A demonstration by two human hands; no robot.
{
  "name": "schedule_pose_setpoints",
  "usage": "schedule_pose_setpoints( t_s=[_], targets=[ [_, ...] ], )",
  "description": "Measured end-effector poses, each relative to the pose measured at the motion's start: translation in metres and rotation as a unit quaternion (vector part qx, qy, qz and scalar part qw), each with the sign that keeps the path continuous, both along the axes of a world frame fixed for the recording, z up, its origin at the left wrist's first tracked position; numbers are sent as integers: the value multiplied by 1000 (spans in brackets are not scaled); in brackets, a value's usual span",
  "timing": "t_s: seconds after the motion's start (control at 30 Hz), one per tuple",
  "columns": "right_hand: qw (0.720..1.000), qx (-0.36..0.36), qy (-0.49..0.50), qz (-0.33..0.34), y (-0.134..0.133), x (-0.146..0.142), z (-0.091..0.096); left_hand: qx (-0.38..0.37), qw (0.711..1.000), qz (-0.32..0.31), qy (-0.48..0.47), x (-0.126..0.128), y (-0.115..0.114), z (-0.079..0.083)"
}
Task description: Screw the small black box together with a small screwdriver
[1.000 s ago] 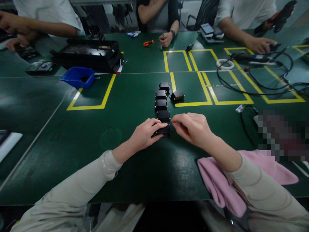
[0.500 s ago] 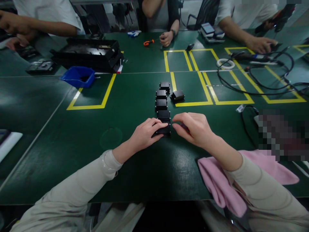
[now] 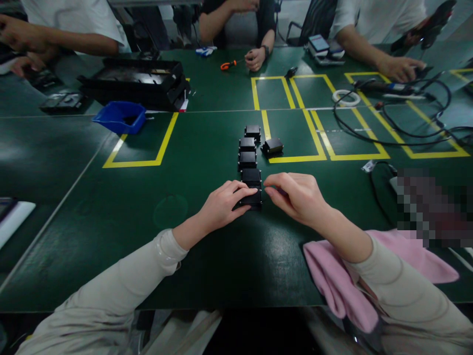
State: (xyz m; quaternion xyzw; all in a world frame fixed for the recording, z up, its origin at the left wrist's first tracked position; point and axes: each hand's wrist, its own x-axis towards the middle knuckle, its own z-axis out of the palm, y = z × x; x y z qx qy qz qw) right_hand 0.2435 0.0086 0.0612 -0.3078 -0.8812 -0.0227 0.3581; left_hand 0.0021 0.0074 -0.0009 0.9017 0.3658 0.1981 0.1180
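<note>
My left hand (image 3: 221,204) grips the nearest small black box (image 3: 253,199) in a row of several black boxes (image 3: 247,159) running away from me on the green table (image 3: 111,207). My right hand (image 3: 295,195) hovers just right of that box, fingers curled and pinched together at its edge; whether it holds anything is hidden. One more black box (image 3: 272,146) sits tilted to the right of the row, on a yellow tape line.
A pink cloth (image 3: 332,276) lies under my right forearm. A blue bin (image 3: 120,117) and a black tray (image 3: 136,83) stand at the back left. Black cables (image 3: 391,123) and a white tape ring (image 3: 345,96) lie at the right. Other people's hands (image 3: 254,59) rest at the far edge.
My right hand has shifted slightly up and toward the nearest box. My left hand stays on it. The far person's arm has moved.
</note>
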Motion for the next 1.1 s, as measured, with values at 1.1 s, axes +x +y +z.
schedule_pose_setpoints(
  t_s=[1.1],
  targets=[
    [1000, 14, -2, -2, 0, 0, 3, 1, 1000, 1, 2, 0, 0, 1]
  ],
)
